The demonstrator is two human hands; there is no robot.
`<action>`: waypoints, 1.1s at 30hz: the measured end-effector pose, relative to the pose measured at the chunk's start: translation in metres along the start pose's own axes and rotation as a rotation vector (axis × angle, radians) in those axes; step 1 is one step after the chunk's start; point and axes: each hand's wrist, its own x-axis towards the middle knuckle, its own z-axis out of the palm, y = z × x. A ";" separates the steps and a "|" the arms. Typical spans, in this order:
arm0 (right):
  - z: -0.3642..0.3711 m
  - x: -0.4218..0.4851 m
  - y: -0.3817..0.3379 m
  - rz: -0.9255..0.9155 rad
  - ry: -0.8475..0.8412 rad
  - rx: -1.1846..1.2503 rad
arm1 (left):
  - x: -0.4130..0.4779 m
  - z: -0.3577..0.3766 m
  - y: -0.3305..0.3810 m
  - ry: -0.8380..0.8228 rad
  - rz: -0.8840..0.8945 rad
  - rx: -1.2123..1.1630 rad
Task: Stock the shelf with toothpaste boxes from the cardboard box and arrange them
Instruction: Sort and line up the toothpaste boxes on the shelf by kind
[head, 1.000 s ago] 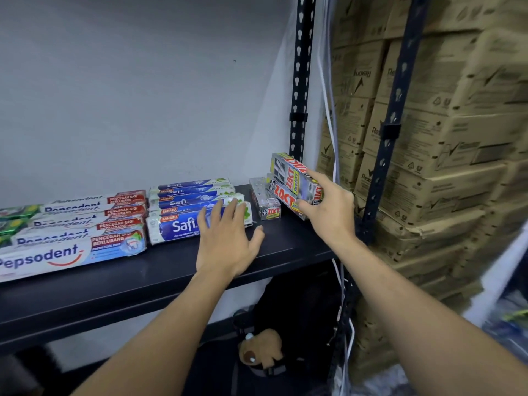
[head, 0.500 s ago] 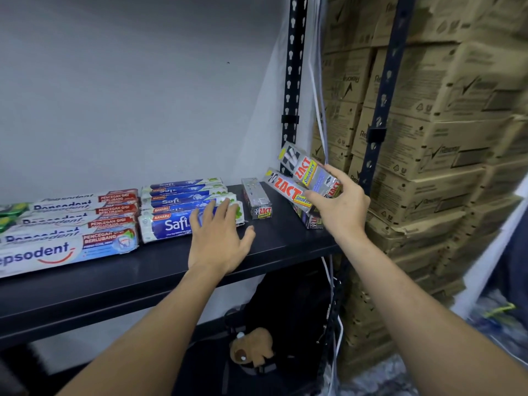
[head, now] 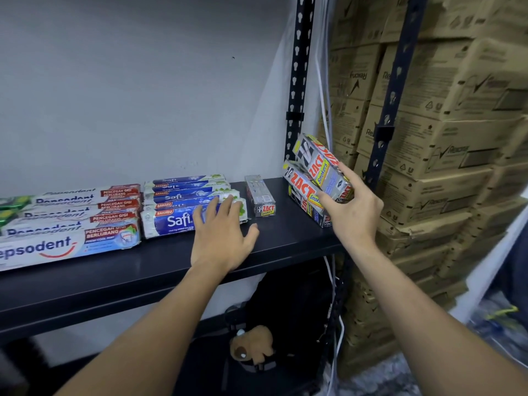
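Observation:
My right hand (head: 353, 211) grips a silver and red Zact toothpaste box (head: 320, 164), tilted, above other Zact boxes (head: 304, 195) at the right end of the black shelf (head: 114, 278). One more Zact box (head: 260, 195) lies end-on in the middle. My left hand (head: 223, 235) rests flat, fingers spread, against the right end of the blue Safi box stack (head: 183, 207). Pepsodent boxes (head: 65, 224) lie stacked at the left. The cardboard supply box is out of view.
A black perforated shelf upright (head: 297, 90) stands behind the Zact boxes, a second upright (head: 391, 90) to its right. Stacked brown cartons (head: 445, 132) fill the right side. A dark bag with a brown plush toy (head: 251, 345) sits below the shelf. White wall behind.
My right hand lifted the top Zact box off the pile and tilted it, and the pile beneath has shifted. My left hand stayed on the Safi stack.

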 end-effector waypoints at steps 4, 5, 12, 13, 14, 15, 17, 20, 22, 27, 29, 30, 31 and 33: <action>0.014 -0.010 -0.003 -0.085 -0.067 -0.072 | 0.000 0.000 0.000 0.000 0.002 -0.003; 0.018 -0.016 -0.005 -0.098 -0.093 -0.147 | 0.000 0.000 0.000 0.000 0.002 -0.003; 0.030 -0.037 -0.007 -0.071 -0.153 -0.678 | 0.000 0.000 -0.001 0.004 0.005 -0.014; 0.031 -0.035 -0.009 -0.061 -0.167 -0.700 | -0.001 0.000 -0.001 0.004 0.006 -0.013; 0.032 -0.033 -0.011 -0.053 -0.180 -0.704 | -0.001 0.000 -0.002 0.005 0.007 -0.013; 0.033 -0.032 -0.014 -0.055 -0.182 -0.690 | -0.001 0.000 -0.002 0.006 0.008 -0.014; 0.030 -0.027 -0.018 -0.105 -0.122 -0.593 | -0.002 0.000 -0.002 0.004 0.011 -0.021; 0.016 0.001 -0.015 -0.249 0.015 -0.461 | -0.001 0.000 -0.002 0.007 0.022 -0.030; 0.008 0.024 -0.010 -0.274 -0.032 -0.419 | -0.001 0.000 -0.001 0.008 0.033 -0.026; 0.010 0.041 -0.013 -0.034 -0.455 -0.269 | 0.000 0.001 -0.002 -0.003 0.051 -0.028; 0.020 0.044 -0.023 0.058 -0.649 -0.378 | 0.000 0.000 -0.001 -0.008 0.059 -0.030; 0.025 0.047 -0.027 0.094 -0.744 -0.446 | 0.000 0.001 -0.001 -0.004 0.070 -0.031; 0.030 0.049 -0.030 0.123 -0.817 -0.485 | -0.001 0.001 -0.002 0.011 0.088 -0.036; 0.038 0.050 -0.030 0.163 -0.866 -0.461 | -0.001 0.002 -0.004 0.086 0.146 -0.074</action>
